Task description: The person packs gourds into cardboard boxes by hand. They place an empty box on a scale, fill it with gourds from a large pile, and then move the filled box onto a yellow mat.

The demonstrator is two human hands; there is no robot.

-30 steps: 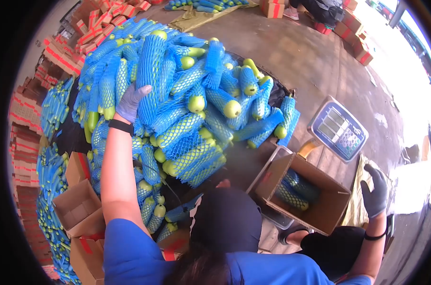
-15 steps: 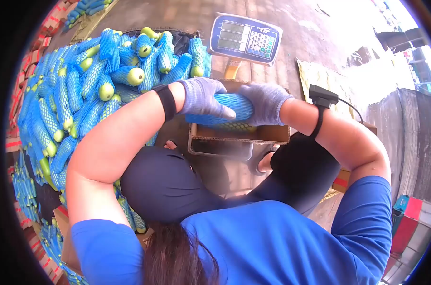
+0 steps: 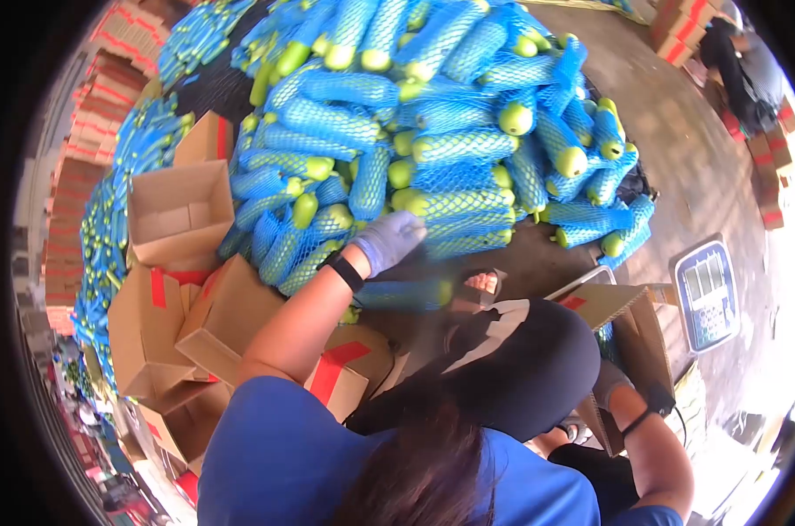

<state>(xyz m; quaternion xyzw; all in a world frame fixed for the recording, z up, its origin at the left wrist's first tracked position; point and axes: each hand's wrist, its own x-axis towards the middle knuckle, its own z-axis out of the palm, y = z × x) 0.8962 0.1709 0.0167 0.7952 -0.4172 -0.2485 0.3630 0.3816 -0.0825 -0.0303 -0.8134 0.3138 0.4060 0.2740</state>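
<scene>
My left hand (image 3: 388, 241), in a pale grey-purple glove, is at the near edge of a heap of long green gourds in blue foam netting (image 3: 459, 203). Its fingers are bent beside the gourd ends; blur hides whether they grip one. Just below it, another netted gourd (image 3: 406, 294) is smeared by motion. My right hand (image 3: 609, 383), also gloved, is low at the side of an open carton (image 3: 647, 337) by my knee. Its fingers are hidden. A bit of blue netting (image 3: 605, 337) shows inside that carton.
A scale display (image 3: 709, 296) stands right of the carton. Open cardboard boxes (image 3: 182, 210) cluster on the left, with stacked cartons (image 3: 95, 175) behind. My foot (image 3: 482, 282) is near the heap. Another person (image 3: 748, 79) is at the upper right.
My view has swung left. Both hands held a netted gourd over the carton; now my left hand is at the heap, and my right hand is low at the carton.
</scene>
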